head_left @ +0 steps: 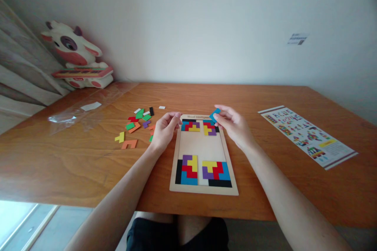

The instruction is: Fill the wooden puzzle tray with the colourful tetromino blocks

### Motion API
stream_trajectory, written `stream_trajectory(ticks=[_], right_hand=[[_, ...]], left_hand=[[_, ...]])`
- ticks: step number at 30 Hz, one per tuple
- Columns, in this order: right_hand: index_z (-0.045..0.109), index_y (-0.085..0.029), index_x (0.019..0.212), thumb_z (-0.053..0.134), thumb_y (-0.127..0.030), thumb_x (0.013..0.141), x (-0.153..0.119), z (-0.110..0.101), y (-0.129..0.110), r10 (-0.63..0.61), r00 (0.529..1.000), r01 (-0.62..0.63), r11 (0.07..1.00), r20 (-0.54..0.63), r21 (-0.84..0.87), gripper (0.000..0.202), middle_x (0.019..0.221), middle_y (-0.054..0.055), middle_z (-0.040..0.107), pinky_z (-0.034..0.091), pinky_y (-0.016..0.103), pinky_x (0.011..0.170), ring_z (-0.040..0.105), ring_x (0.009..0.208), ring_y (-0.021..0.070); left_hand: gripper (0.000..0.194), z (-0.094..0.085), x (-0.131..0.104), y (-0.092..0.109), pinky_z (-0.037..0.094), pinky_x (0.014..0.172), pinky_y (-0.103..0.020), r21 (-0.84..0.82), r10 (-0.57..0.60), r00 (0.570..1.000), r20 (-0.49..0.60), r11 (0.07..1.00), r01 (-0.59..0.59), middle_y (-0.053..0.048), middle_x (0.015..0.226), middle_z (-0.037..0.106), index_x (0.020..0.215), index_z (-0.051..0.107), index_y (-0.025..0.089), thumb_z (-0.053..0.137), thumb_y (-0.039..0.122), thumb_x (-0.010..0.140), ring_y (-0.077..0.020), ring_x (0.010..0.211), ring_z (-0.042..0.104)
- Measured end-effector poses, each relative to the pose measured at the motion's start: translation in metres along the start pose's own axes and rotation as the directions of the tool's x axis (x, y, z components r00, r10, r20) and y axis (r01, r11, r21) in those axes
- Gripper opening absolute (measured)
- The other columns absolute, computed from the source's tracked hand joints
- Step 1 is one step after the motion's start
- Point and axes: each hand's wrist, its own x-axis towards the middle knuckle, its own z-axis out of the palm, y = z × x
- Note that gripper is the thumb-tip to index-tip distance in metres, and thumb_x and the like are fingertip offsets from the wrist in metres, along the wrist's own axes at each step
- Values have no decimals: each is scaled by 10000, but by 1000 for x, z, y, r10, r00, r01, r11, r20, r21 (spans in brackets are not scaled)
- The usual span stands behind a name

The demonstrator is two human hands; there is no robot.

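A pale wooden puzzle board (191,144) lies on the table, with coloured pieces fitted in each of its four corners and its middle band bare. Between the fingers and thumb of my right hand (234,125) is a blue piece (215,115), held above the board's top right corner. My left hand (165,129) is at the board's upper left edge, fingers and thumb pinched together; whatever they hold, if anything, is too small to make out.
Loose coloured pieces, among them an orange one (129,144), lie left of the board. A clear plastic bag (70,115) and a cow toy with a keyboard (79,57) are farther left. A printed sheet (308,135) lies at right.
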Motion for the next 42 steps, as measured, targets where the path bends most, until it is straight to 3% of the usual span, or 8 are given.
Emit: stream_trajectory(ticks=[4,8,10,12,14,19,27,42], right_hand=[[614,-203,1159,798,-433,740,1,-5,-2,71,997,-71,995,-10,64,513,805,-5,677,465,258,551,600,631,116],[612,-192,1080,801,-416,749,-8,0,-11,205,951,-198,979,232,-53,442,788,10,710,427,230,492,609,578,105],[614,-187,1039,796,-404,762,-15,5,-17,285,867,-246,958,409,-145,397,728,5,712,401,211,458,612,545,102],[612,-184,973,805,-384,754,-21,10,-22,344,763,-272,939,547,-211,354,756,15,737,401,200,444,616,525,94],[619,-181,918,814,-356,744,-26,14,-26,383,682,-290,924,624,-250,315,767,16,747,420,190,449,627,527,89],[701,-161,912,816,-329,735,-33,20,-29,422,552,-282,906,719,-316,270,782,37,757,506,207,526,659,588,103],[746,-174,853,841,-297,695,-36,22,-30,416,548,-218,909,726,-356,222,749,20,750,523,221,577,673,656,123],[788,-228,805,843,-408,710,-33,21,-25,216,628,213,876,747,-432,210,718,5,632,402,244,544,537,641,128]], left_hand=[[373,-2,1,-3,441,598,-224,26,18,1000,-17,1000,-18,7,714,624,906,648,176,656,544,846,-102,616,537],[320,-1,-7,-3,423,568,-238,284,95,980,176,948,-143,-11,713,636,918,656,174,596,489,905,-120,611,546],[246,-1,-11,-1,455,632,-257,412,188,911,367,845,-340,-33,775,664,931,679,184,595,415,917,-143,685,581],[180,-1,-15,1,484,739,-288,428,263,799,541,732,-531,-53,849,683,943,693,191,587,335,923,-171,793,609],[159,0,-17,3,489,817,-315,401,294,715,635,666,-629,-68,908,692,950,692,189,576,294,926,-193,879,617],[158,0,-17,4,489,862,-333,376,265,651,711,639,-671,-78,934,699,948,697,192,587,302,919,-212,937,618],[135,1,-17,2,486,798,-309,363,253,624,739,631,-686,-77,900,686,900,705,189,631,301,887,-202,884,614],[119,1,-18,2,495,779,-300,360,262,634,728,640,-678,-76,884,673,865,732,203,649,289,868,-202,870,620]])
